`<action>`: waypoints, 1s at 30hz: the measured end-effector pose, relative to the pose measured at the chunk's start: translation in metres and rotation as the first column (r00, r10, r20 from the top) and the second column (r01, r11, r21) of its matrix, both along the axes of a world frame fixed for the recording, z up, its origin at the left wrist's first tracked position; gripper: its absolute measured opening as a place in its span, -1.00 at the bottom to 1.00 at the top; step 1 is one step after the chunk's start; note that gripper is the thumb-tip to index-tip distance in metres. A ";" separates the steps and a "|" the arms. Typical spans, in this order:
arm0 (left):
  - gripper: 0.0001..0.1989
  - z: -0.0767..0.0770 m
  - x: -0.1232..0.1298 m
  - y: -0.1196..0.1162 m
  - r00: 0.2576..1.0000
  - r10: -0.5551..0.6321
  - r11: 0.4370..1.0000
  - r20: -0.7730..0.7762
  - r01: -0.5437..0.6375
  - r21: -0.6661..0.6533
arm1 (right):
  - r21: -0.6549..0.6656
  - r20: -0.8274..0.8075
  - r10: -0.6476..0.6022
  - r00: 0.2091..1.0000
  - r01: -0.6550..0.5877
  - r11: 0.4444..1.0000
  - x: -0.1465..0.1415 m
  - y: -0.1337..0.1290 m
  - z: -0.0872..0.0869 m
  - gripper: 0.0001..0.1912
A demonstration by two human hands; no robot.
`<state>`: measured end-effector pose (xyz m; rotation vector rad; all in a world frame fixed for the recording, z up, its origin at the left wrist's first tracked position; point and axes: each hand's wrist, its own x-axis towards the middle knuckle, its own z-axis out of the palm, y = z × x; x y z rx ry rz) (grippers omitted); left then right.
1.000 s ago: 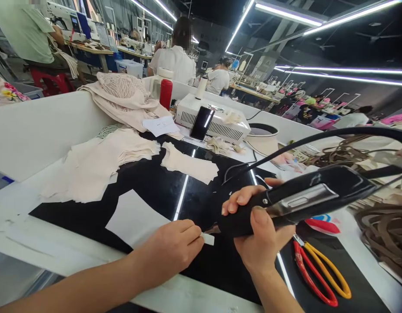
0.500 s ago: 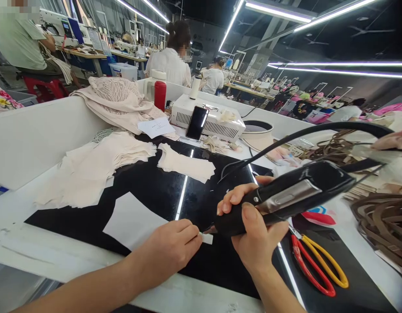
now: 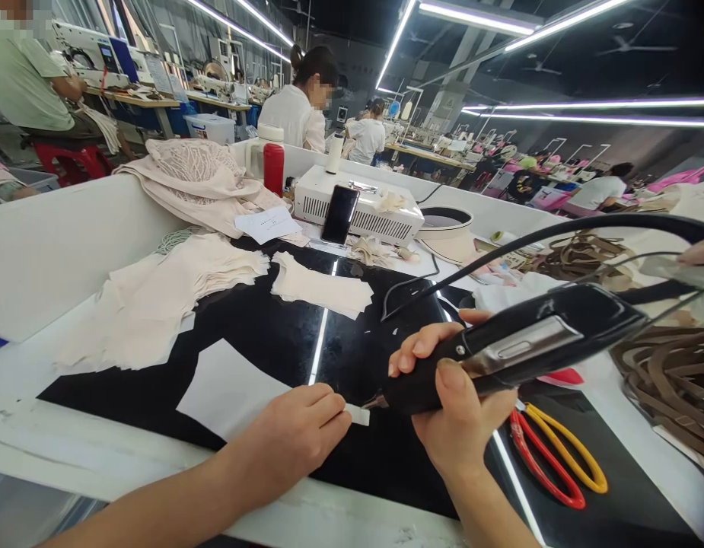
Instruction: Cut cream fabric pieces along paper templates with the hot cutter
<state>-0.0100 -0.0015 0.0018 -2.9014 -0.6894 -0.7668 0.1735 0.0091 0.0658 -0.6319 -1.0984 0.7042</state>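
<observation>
My left hand (image 3: 300,430) is closed, pinching a small white strip (image 3: 359,415) whose short end sticks out to the right of the fingers. Beside and partly behind this hand, a white sheet with a curved edge (image 3: 226,388) lies on the shiny black board (image 3: 294,342). Wrapped round a black corded hand tool (image 3: 517,335) with a silver lever is my right hand (image 3: 451,396). The tool's narrow metal tip points left, close by the strip's end; whether it touches cannot be made out. Red-and-yellow-handled scissors (image 3: 557,457) lie right of my right wrist.
Cream fabric pieces lie in a large stack (image 3: 163,297) and a small stack (image 3: 323,285). Behind stand a phone (image 3: 340,215), a white vented box (image 3: 380,209) and a red bottle (image 3: 273,169). Brown straps (image 3: 671,373) pile up at right. The tool's cable (image 3: 551,224) arches overhead. Co-workers sit beyond.
The tool and my right hand have shifted slightly right, away from my left hand. My left hand keeps its pinch on the strip. The whole view has drifted a little.
</observation>
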 end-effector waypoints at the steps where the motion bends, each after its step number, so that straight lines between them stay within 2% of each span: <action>1: -0.72 0.000 0.000 0.000 1.000 -0.002 1.000 0.003 0.002 -0.005 | -0.001 0.001 0.002 1.000 -0.002 1.000 0.000 0.000 0.000 -0.61; 11: -0.76 -0.006 -0.005 0.002 0.997 -0.023 0.976 0.070 0.037 -0.213 | -0.008 -0.032 0.021 0.999 -0.022 1.000 -0.002 -0.003 0.004 -0.65; 18: -0.80 -0.011 -0.007 0.003 0.997 -0.038 0.969 0.067 0.053 -0.242 | 0.006 -0.003 0.090 0.996 -0.090 0.996 -0.009 -0.011 0.000 -0.62; 24: -0.80 -0.009 -0.005 0.003 0.997 -0.036 0.972 0.068 0.051 -0.229 | 0.012 0.002 0.093 0.996 -0.093 0.996 -0.012 -0.010 -0.005 -0.62; 30: -0.80 -0.007 -0.005 0.004 0.996 -0.045 0.975 0.076 0.061 -0.216 | -0.006 0.005 0.071 0.997 -0.071 0.997 -0.008 -0.011 -0.001 -0.64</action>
